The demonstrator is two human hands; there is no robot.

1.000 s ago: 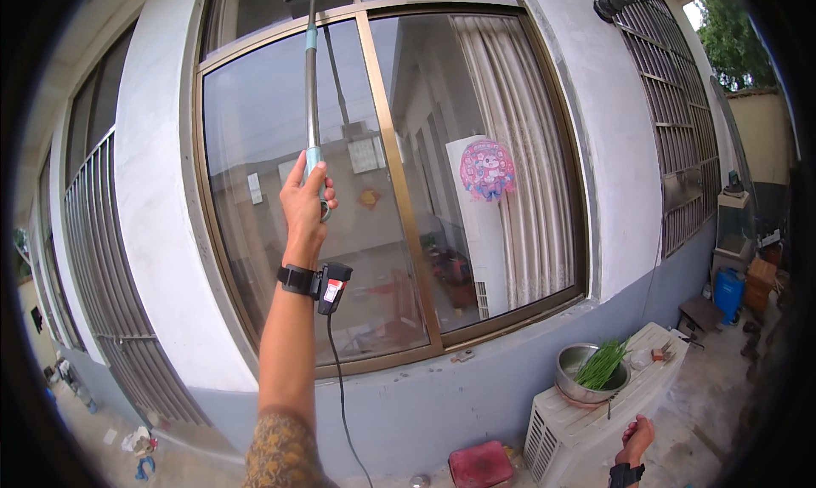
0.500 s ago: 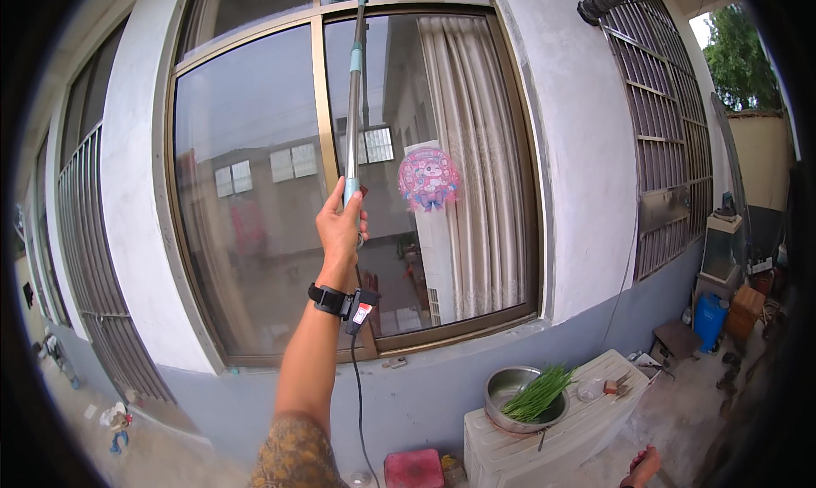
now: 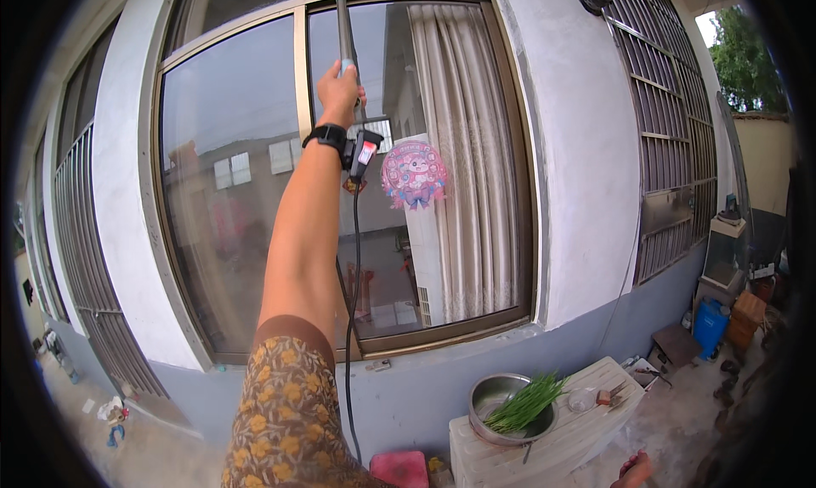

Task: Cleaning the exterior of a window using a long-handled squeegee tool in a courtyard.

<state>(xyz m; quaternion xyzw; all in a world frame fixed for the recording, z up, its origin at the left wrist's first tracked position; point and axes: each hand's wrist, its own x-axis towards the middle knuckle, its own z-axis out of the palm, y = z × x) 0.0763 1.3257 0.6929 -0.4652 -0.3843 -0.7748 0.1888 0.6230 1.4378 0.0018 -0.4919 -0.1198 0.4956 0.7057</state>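
My left hand (image 3: 340, 90), raised high in front of the window, is closed around the teal grip of a long-handled window cleaner (image 3: 344, 29). Its metal pole slants up past the top edge of the picture, so its head is out of view. Behind the pole are the dark glass panes (image 3: 242, 131) in a bronze-coloured frame (image 3: 303, 71). A round pink cartoon sticker (image 3: 414, 175) is on the right pane, below and right of this hand. At the lower right edge, my right hand (image 3: 634, 468) hangs low, only partly seen, its fingers loosely bent with nothing visible in them.
A metal basin (image 3: 482, 403) of long green stalks (image 3: 529, 403) stands on a pale, box-like unit (image 3: 578, 428) below the window. Near it lies a red stool (image 3: 399, 469). A black cable (image 3: 350, 377) hangs from my left wrist. Barred windows (image 3: 663, 139) flank both sides.
My left hand has gone up with the pole, and the cleaner's teal head has left the top of the picture. More of my patterned sleeve shows. The view has shifted slightly.
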